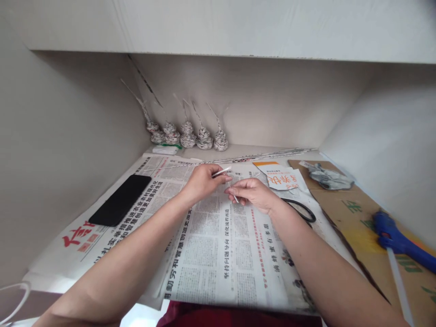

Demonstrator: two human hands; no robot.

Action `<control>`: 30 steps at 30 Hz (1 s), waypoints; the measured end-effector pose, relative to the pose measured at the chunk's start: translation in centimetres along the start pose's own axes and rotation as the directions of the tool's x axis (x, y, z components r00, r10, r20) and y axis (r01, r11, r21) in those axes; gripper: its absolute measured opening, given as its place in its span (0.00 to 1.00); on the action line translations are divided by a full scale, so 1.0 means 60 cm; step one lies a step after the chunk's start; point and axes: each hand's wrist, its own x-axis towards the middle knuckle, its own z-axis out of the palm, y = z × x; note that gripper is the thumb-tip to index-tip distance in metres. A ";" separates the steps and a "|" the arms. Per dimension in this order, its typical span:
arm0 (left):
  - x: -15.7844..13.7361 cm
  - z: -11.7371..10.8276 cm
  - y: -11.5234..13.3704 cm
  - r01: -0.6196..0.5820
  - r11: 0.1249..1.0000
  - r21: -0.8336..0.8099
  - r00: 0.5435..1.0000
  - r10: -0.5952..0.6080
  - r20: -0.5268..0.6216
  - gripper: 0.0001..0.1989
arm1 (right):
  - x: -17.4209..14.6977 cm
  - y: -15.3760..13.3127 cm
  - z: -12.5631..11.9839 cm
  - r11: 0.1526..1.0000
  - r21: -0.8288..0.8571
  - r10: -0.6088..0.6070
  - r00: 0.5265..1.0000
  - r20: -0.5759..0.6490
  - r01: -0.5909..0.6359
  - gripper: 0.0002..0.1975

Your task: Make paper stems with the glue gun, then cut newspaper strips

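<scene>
My left hand pinches a thin white paper strip, whose end pokes out to the right past the thumb. Close beside it, my right hand has its fingertips closed on a slim white paper piece that points down. Whether the two pieces are joined between the hands I cannot tell. Both hands hover over spread newspaper. Just behind them lie several long rolled paper sticks.
Several gourd-shaped woven paper pieces stand along the back wall. A black phone lies at left. Black-handled scissors, a printed card, cardboard, a crumpled grey bundle and a blue glue gun are at right.
</scene>
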 end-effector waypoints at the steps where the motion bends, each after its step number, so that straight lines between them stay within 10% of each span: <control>1: 0.000 0.000 0.000 -0.002 1.000 -0.011 1.000 0.002 0.001 0.15 | 0.000 0.000 0.000 1.000 0.002 0.007 1.000 0.007 -0.007 0.14; 30: 0.000 0.002 0.003 0.016 0.995 -0.098 0.996 -0.007 0.087 0.15 | -0.003 0.005 0.005 0.999 0.026 0.024 0.999 0.041 -0.025 0.14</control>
